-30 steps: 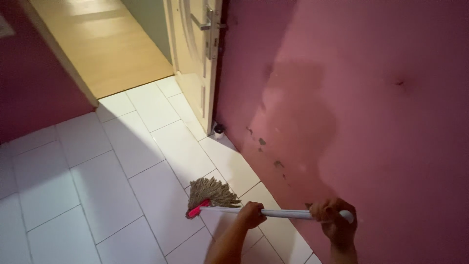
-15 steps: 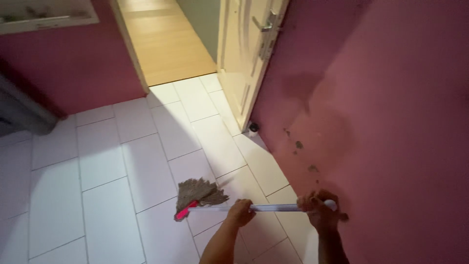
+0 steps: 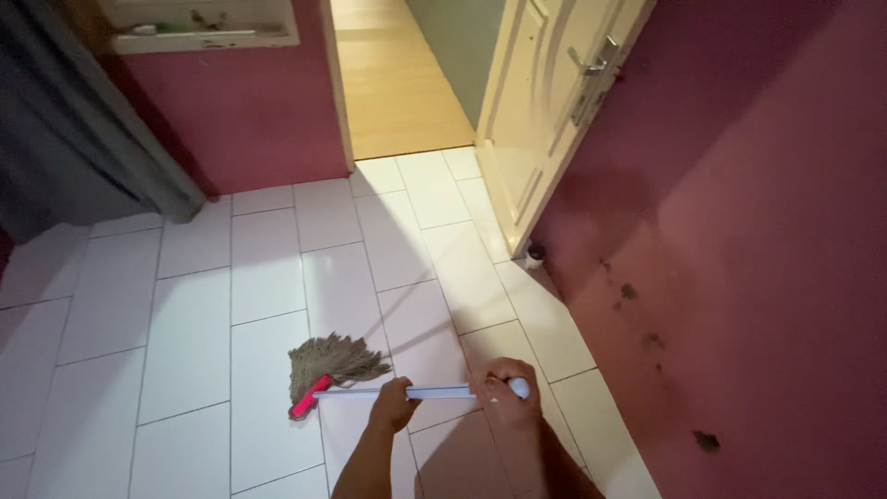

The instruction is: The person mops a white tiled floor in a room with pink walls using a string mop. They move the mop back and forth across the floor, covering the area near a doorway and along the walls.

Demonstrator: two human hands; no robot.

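Observation:
I hold a mop with a white handle lying almost level across the view. Its head of brown strings, fixed in a pink clamp, rests on the white floor tiles. My left hand grips the handle near its middle. My right hand is closed around the handle's rounded top end, close to the dark pink wall.
A cream door stands open against the pink wall, with a small dark doorstop at its foot. Beyond the doorway lies a wooden floor. A grey curtain hangs at the left. Paint is chipped low on the wall.
The mop head and both hands have moved left, away from the pink wall. The view has turned left, bringing the grey curtain and a shelf into sight.

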